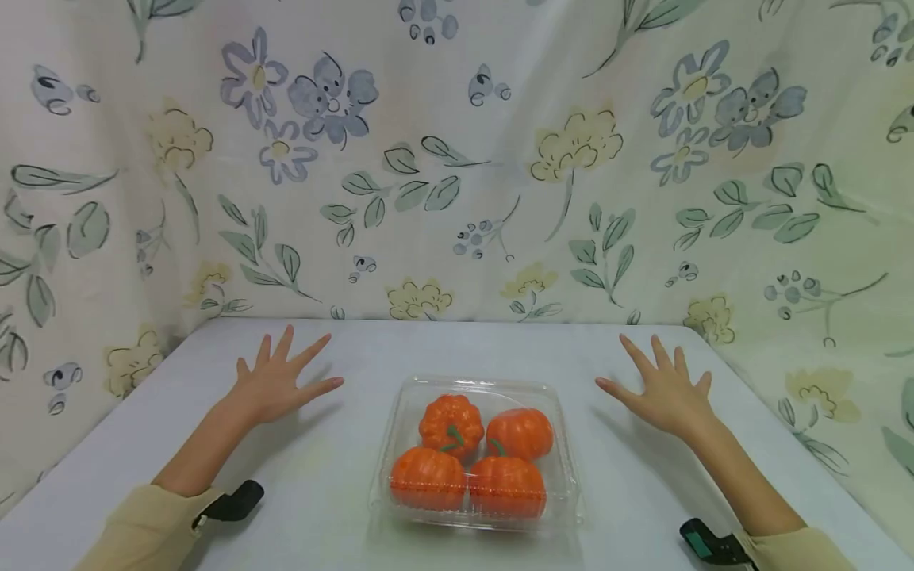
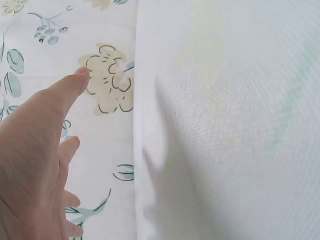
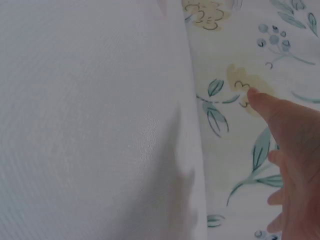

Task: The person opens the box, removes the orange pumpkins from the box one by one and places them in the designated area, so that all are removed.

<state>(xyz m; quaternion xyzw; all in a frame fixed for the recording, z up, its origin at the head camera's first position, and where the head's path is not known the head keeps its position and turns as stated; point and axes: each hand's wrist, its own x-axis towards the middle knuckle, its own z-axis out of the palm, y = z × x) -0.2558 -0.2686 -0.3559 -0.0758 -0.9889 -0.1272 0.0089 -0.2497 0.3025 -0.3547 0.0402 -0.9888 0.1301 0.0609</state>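
Several small orange pumpkins (image 1: 451, 427) with green stems sit inside a clear plastic clamshell box (image 1: 564, 444) at the middle of the white table. Left of the box, my left hand (image 1: 267, 386) is held over the table with its fingers spread, touching nothing. On the other side, my right hand (image 1: 670, 394) is spread the same way, apart from the box. Each wrist view shows only its own hand, the table and the cloth; the box lies outside both.
The white table (image 1: 321, 460) reaches back to a hanging cloth (image 1: 443, 159) printed with flowers and leaves, which also runs along both sides. A dark strap-on device (image 1: 232, 503) sits at the left cuff, and another device (image 1: 714, 546) at the right cuff.
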